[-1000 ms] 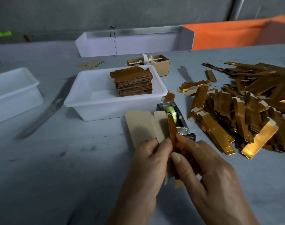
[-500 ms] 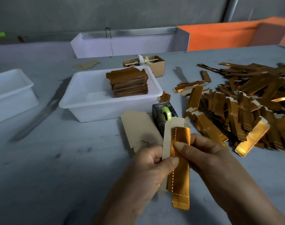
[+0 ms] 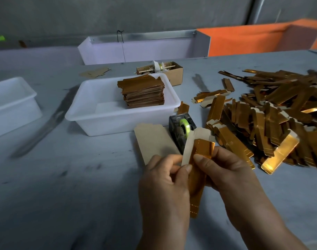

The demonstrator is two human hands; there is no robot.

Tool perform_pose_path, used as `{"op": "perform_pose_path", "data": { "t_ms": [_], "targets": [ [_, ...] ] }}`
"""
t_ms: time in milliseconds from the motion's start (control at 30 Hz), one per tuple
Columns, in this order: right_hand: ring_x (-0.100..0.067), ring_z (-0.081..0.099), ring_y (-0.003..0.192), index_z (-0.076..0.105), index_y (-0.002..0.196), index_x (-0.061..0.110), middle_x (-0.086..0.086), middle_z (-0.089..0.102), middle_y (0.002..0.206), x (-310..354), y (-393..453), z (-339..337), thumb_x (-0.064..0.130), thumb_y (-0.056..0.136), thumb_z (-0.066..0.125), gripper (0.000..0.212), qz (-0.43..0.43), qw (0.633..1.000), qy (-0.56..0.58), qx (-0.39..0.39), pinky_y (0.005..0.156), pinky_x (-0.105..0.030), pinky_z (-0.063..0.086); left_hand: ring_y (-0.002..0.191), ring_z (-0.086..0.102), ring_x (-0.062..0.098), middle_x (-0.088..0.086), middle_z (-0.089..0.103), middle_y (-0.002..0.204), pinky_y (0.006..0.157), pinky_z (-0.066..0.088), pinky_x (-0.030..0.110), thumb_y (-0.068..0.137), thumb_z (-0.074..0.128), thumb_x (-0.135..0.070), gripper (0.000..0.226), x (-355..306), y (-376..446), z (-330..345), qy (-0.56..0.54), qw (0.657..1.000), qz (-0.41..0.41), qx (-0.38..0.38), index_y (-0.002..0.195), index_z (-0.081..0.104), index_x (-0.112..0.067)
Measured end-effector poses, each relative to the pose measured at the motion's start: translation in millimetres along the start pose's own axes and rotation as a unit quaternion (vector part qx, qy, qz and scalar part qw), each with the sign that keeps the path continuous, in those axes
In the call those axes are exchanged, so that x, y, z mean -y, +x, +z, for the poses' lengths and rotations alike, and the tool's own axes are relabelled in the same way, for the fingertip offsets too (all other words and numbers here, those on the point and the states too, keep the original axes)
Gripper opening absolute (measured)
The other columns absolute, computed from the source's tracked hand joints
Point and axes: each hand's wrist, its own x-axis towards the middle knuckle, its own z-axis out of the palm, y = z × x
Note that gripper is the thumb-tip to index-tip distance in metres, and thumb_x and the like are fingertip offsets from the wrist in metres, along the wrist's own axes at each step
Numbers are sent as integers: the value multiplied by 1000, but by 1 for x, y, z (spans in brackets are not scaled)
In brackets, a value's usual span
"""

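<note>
Both hands were on one gold card blank [image 3: 202, 150], held above the table [image 3: 64, 195] at dead centre of view. The left hand [image 3: 163, 186] pinched the plain kraft flap edge between thumb and forefinger. The right hand [image 3: 229, 174] pinched the gold face with its thumb on top and fingers curled behind. The blank stood roughly upright, its top end pointing to 12 o'clock and its lower end hanging between the wrists toward 6. It looked part-folded along its length, with the kraft side open on the left and the gold panel turned toward the camera. My read: mid-fold, seam not closed, no tape on it that I could see. The tape dispenser [image 3: 181, 130] sat just beyond the hands at 12 o'clock, untouched. A flat kraft-side-up blank [image 3: 154, 141] lay beside it at 11 o'clock. The white tub [image 3: 118, 121] sat further out at 11 o'clock and held a tall stack of flat blanks [image 3: 144, 92], which I judged to be input not yet worked. A loose pile of gold pieces [image 3: 271, 114] spread from 1 to 3 o'clock and was probably finished output, though I couldn't tell whether each piece was taped. A small cardboard box [image 3: 177, 73] sat at 12 o'clock behind the tub, and a second white tub [image 3: 13, 105] sat at 9 o'clock. Overall the batch looked well underway, with plenty left in the stack. This piece seemed to need its fold finished and the seam taped.
</note>
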Motion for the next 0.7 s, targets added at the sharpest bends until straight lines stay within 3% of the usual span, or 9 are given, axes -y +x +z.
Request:
{"op": "perform_pose_path", "data": {
  "t_ms": [167, 233, 367, 433, 500, 567, 633, 700],
  "targets": [
    [-9, 66, 63, 70, 77, 17, -9, 68, 74, -2, -2, 5, 19, 81, 64, 8, 11, 1000, 16, -3, 48, -11, 48, 69, 65, 26, 7, 63, 73, 47, 51, 32, 63, 76, -11, 31, -9, -9, 6, 244, 958, 146, 28, 93, 76, -7],
    [-19, 66, 67, 70, 78, 13, -16, 66, 77, -1, -3, 6, 21, 78, 65, 9, 7, 1000, 18, -2, 52, -17, 53, 69, 65, 28, 11, 64, 72, 48, 52, 34, 65, 68, -6, 32, -14, -12, 8, 313, 937, 152, 24, 96, 75, -1],
    [-18, 68, 71, 73, 75, 19, -7, 71, 75, 2, -4, 3, 39, 65, 61, 25, 23, 999, 44, 9, 55, -20, 56, 67, 65, 26, 11, 65, 74, 50, 51, 28, 77, 38, -7, 43, -20, -10, 17, 345, 919, 102, 163, 97, 74, 4],
    [-18, 70, 74, 73, 78, 19, -5, 72, 77, 2, -4, 1, 43, 62, 64, 30, 32, 999, 33, 16, 61, -26, 58, 69, 63, 20, 9, 64, 74, 47, 49, 25, 75, 41, -7, 37, -21, -11, 18, 308, 935, 113, 136, 88, 75, 0],
    [-22, 69, 78, 72, 80, 18, -6, 72, 80, 1, -1, -2, 39, 59, 67, 30, 39, 999, 21, 8, 66, -32, 56, 72, 58, 12, 5, 61, 75, 45, 41, 18, 69, 69, -4, 18, -15, -16, 18, 244, 960, 122, 66, 86, 73, -6],
    [-21, 70, 75, 71, 79, 17, -7, 72, 78, 0, 1, -4, 35, 59, 67, 28, 51, 998, 31, 5, 63, -28, 53, 81, 60, 12, -3, 59, 88, 52, 43, 16, 65, 82, -10, 39, -12, -23, 18, 189, 969, 113, 114, 102, 73, -19],
    [-21, 69, 70, 70, 78, 15, -10, 71, 74, -1, 3, -6, 33, 60, 66, 27, 56, 998, 35, 7, 62, -26, 52, 92, 61, 9, -16, 54, 102, 66, 52, 19, 83, 70, -17, 33, -11, -15, 13, 69, 991, -9, 116, 107, 63, -39],
    [-27, 65, 72, 69, 75, 12, -16, 66, 73, -1, 4, -6, 33, 64, 67, 23, 57, 998, 37, 8, 69, -33, 53, 78, 67, 10, -10, 65, 92, 59, 53, 19, 87, 67, -16, 20, -7, -6, 7, -122, 964, -184, 147, 94, 60, -34]
  ]
}}
